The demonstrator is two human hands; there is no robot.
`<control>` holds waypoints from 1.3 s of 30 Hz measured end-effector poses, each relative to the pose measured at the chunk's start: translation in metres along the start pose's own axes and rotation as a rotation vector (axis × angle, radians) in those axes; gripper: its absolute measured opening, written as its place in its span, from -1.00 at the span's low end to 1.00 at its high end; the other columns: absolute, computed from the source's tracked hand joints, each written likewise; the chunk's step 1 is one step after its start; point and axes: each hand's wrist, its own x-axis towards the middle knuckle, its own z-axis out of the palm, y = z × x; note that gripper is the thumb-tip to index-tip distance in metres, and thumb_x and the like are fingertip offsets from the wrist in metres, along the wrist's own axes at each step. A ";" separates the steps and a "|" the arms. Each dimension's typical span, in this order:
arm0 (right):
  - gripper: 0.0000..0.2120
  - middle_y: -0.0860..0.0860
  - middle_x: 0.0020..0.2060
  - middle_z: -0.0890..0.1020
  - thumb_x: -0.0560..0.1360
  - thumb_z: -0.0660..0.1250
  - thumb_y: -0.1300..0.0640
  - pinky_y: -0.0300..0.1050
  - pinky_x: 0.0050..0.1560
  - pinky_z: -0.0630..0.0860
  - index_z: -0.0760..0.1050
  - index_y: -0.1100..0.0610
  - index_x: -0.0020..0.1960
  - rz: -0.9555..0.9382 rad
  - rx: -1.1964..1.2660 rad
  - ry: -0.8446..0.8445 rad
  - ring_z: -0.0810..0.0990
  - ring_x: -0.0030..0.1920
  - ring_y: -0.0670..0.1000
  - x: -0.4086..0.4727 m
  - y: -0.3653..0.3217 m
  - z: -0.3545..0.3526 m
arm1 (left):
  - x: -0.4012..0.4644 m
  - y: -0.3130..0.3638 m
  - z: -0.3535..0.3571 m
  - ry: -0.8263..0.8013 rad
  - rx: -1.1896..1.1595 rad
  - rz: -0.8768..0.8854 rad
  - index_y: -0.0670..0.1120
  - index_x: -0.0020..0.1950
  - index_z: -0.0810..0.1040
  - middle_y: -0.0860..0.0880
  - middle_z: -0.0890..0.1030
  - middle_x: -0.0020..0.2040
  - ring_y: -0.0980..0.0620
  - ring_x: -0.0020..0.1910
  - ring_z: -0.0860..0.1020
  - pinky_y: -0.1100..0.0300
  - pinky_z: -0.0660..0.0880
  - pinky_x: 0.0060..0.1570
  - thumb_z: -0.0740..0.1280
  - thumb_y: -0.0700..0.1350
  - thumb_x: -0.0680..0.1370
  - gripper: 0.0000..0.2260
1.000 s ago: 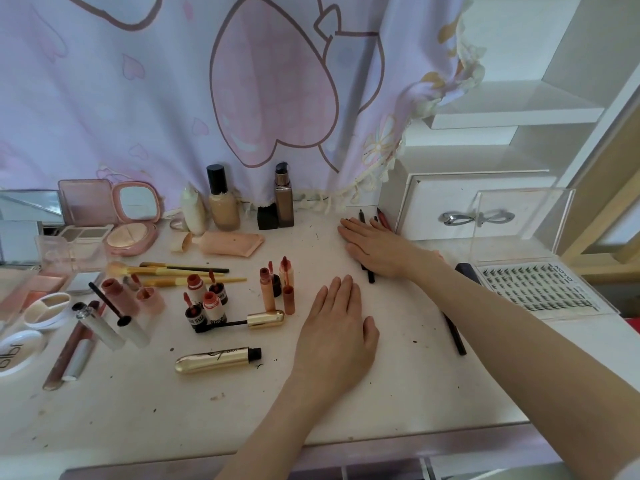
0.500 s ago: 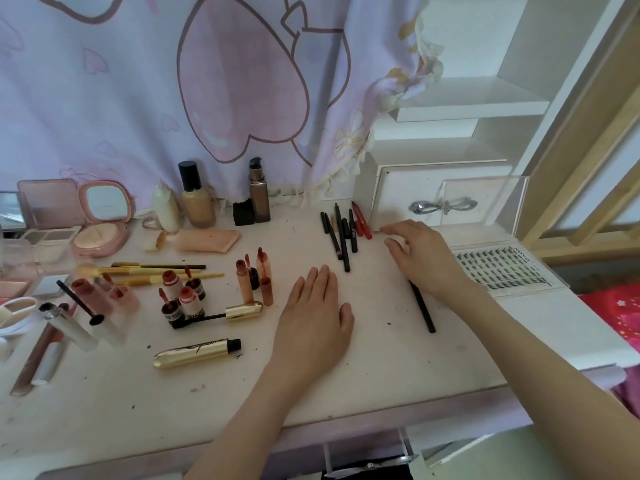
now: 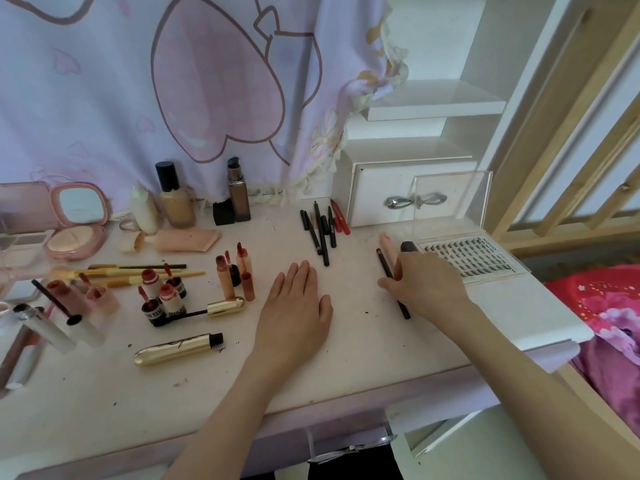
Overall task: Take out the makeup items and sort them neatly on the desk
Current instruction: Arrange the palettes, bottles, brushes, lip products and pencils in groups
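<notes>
My left hand (image 3: pixel 294 299) lies flat and open on the white desk (image 3: pixel 346 362), near the middle. My right hand (image 3: pixel 427 287) is to its right, fingers curled over a black pencil (image 3: pixel 384 265), with the thumb against the pencil's left side. Several dark and red pencils (image 3: pixel 323 233) lie side by side near the back. Lip gloss tubes (image 3: pixel 235 275) stand and lie left of my left hand. A gold mascara tube (image 3: pixel 176 348) lies near the front, and its gold-capped wand (image 3: pixel 225 303) lies above it.
A clear-lidded lash box (image 3: pixel 474 258) lies just right of my right hand, in front of a white drawer box (image 3: pixel 412 199). Foundation bottles (image 3: pixel 175 199), a pink compact (image 3: pixel 78 220) and brushes (image 3: pixel 138 271) fill the left. A red bedspread (image 3: pixel 606 306) lies beyond the desk's right edge.
My right hand left the row of pencils at the back and came down to the right onto the lone black pencil. The view swung to the right. My left hand stayed flat.
</notes>
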 end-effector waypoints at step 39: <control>-0.75 -0.12 -0.31 0.45 0.62 0.05 -0.03 0.15 0.48 -0.08 0.49 -0.01 0.07 -0.587 0.025 -0.022 0.41 -0.27 -0.08 -0.012 -0.016 -0.005 | -0.017 0.004 -0.020 0.425 -0.309 0.237 -0.24 -0.09 0.59 -0.11 0.53 -0.29 -0.04 -0.33 0.45 0.21 0.34 -0.35 0.36 -0.31 0.44 -0.92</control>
